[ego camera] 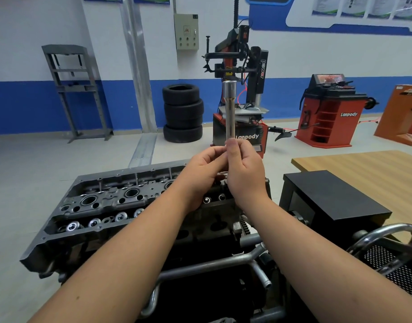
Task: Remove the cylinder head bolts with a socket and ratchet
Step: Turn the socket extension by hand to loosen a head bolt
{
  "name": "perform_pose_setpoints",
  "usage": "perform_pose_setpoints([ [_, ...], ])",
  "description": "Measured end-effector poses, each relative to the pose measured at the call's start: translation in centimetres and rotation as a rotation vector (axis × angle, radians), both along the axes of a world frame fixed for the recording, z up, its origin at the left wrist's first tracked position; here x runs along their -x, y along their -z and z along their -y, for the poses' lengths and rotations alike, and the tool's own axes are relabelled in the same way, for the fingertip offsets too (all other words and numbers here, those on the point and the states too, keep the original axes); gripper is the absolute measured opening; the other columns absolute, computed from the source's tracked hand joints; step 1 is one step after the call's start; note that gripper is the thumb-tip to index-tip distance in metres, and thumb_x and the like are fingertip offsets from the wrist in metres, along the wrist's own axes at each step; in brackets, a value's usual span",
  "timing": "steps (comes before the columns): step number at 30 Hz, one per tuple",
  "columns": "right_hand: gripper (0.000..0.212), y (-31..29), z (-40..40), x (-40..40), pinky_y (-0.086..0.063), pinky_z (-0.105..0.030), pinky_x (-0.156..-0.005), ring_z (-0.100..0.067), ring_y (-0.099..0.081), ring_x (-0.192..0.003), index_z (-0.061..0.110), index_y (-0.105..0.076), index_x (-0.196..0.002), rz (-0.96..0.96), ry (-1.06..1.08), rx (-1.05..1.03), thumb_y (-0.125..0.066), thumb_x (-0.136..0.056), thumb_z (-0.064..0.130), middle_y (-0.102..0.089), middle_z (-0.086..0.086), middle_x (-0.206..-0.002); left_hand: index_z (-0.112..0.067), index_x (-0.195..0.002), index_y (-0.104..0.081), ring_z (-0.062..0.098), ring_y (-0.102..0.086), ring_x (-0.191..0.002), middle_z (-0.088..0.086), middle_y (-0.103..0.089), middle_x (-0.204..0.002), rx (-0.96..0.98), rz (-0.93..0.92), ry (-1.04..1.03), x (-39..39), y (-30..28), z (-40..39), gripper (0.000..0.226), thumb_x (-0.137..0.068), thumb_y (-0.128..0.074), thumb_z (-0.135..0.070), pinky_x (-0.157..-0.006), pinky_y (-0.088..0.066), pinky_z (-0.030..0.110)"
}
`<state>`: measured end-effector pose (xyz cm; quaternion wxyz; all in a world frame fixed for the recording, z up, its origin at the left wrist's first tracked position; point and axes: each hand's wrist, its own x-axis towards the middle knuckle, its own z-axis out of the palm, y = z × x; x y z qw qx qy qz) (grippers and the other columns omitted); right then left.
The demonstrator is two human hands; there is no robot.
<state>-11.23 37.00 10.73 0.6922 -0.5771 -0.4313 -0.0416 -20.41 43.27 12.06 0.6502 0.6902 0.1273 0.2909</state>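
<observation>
The cylinder head (121,206) is sitting on its stand below your forearms, its far edge meeting open floor. You are holding a long cylinder head bolt (230,110) upright above the head's right end, your left hand (206,166) pinching its lower shaft and your right hand (243,169) curling around it.

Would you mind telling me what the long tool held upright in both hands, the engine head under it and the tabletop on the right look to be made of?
Long tool: seemingly steel, bright polished, with glinting highlights and a wider top end.
Engine head: probably cast metal, dull dark grey and matte; shiny rings sit in its recesses.
Tabletop: wood or wood-look laminate, pale brown with straight grain lines; which one is unclear.
</observation>
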Motion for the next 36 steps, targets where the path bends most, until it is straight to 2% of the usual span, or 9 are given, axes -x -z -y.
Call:
perform_pose_setpoints([
  [4, 0.039, 0.12, -0.12, -0.23, -0.052, -0.033, -0.069, -0.008, -0.062, -0.075, 0.022, -0.065, -0.085, -0.031, -0.008, 0.005, -0.040, -0.101, 0.047, -0.065, 0.004, -0.078, -0.013, -0.128, -0.065, 0.030, -0.067, -0.117, 0.012, -0.073, -0.121, 0.002, -0.002, -0.005, -0.10, 0.00, 0.01, 0.028, -0.107, -0.051, -0.025, -0.101, -0.055, 0.043],
  [7, 0.026, 0.03, 0.04, -0.07, -0.055, -0.025, -0.070, -0.004, -0.066, -0.081, 0.034, -0.060, -0.096, -0.051, -0.024, -0.002, -0.053, -0.091, 0.059, -0.067, 0.009, -0.084, -0.013, -0.127, -0.066, 0.027, -0.071, -0.111, 0.008, -0.076, -0.117, -0.005, 0.007, 0.003, -0.08, 0.04, 0.06, 0.029, -0.103, -0.059, -0.027, -0.095, -0.058, 0.040],
  [10, 0.018, 0.07, 0.13, 0.02, -0.050, -0.016, -0.061, -0.002, -0.064, -0.074, 0.036, -0.053, -0.094, -0.017, -0.016, -0.009, -0.059, -0.092, 0.052, -0.064, 0.009, -0.080, -0.014, -0.123, -0.066, 0.020, -0.074, -0.103, 0.003, -0.078, -0.111, -0.030, 0.019, -0.017, -0.09, 0.15, -0.12, 0.026, -0.100, -0.065, -0.024, -0.088, -0.061, 0.034],
  [13, 0.016, 0.09, 0.11, 0.15, -0.053, -0.023, -0.067, -0.005, -0.064, -0.079, 0.036, -0.057, -0.090, 0.030, -0.010, 0.003, -0.049, -0.099, 0.045, -0.066, 0.009, -0.081, -0.015, -0.121, -0.067, 0.023, -0.073, -0.104, 0.004, -0.077, -0.110, -0.017, 0.029, -0.017, -0.06, 0.19, -0.29, 0.023, -0.100, -0.065, -0.024, -0.089, -0.061, 0.038],
  [18, 0.025, -0.03, 0.05, 0.30, -0.056, -0.038, -0.074, -0.010, -0.063, -0.081, 0.034, -0.060, -0.087, 0.016, 0.002, -0.007, -0.041, -0.101, 0.042, -0.065, 0.006, -0.082, -0.019, -0.123, -0.069, 0.013, -0.074, -0.101, 0.001, -0.078, -0.110, 0.014, 0.010, 0.036, 0.03, -0.05, -0.08, 0.026, -0.107, -0.052, -0.031, -0.083, -0.061, 0.026],
  [22, 0.017, 0.10, -0.03, 0.08, -0.059, -0.031, -0.072, -0.008, -0.068, -0.083, 0.038, -0.052, -0.099, -0.027, -0.005, 0.001, -0.055, -0.093, 0.054, -0.066, 0.008, -0.088, -0.020, -0.123, -0.070, 0.020, -0.073, -0.105, 0.001, -0.078, -0.111, -0.017, 0.001, 0.005, -0.06, 0.07, -0.17, 0.026, -0.103, -0.059, -0.033, -0.090, -0.062, 0.037],
  [27, 0.014, 0.24, -0.05, 0.12, -0.050, -0.015, -0.064, -0.002, -0.064, -0.078, 0.036, -0.053, -0.091, 0.020, 0.010, -0.007, -0.047, -0.099, 0.045, -0.064, 0.012, -0.080, -0.018, -0.119, -0.069, 0.021, -0.073, -0.104, 0.001, -0.078, -0.109, -0.021, 0.018, -0.016, 0.06, 0.16, -0.31, 0.023, -0.101, -0.063, -0.032, -0.088, -0.062, 0.035],
  [33, 0.028, 0.13, -0.10, 0.10, -0.049, -0.022, -0.068, 0.000, -0.059, -0.075, 0.033, -0.060, -0.085, -0.022, 0.007, -0.016, -0.039, -0.102, 0.041, -0.063, 0.010, -0.076, -0.016, -0.124, -0.067, 0.019, -0.073, -0.105, 0.006, -0.077, -0.113, 0.001, 0.007, 0.009, -0.07, 0.01, -0.18, 0.024, -0.108, -0.052, -0.025, -0.090, -0.060, 0.032],
  [36, 0.027, 0.16, -0.13, -0.04, -0.054, -0.028, -0.073, -0.005, -0.065, -0.081, 0.028, -0.059, -0.102, -0.044, -0.007, 0.002, -0.047, -0.096, 0.051, -0.066, 0.010, -0.083, -0.013, -0.122, -0.067, 0.024, -0.073, -0.107, 0.005, -0.077, -0.111, -0.016, 0.016, -0.009, -0.11, 0.13, -0.18, 0.023, -0.103, -0.062, -0.025, -0.090, -0.061, 0.036],
])
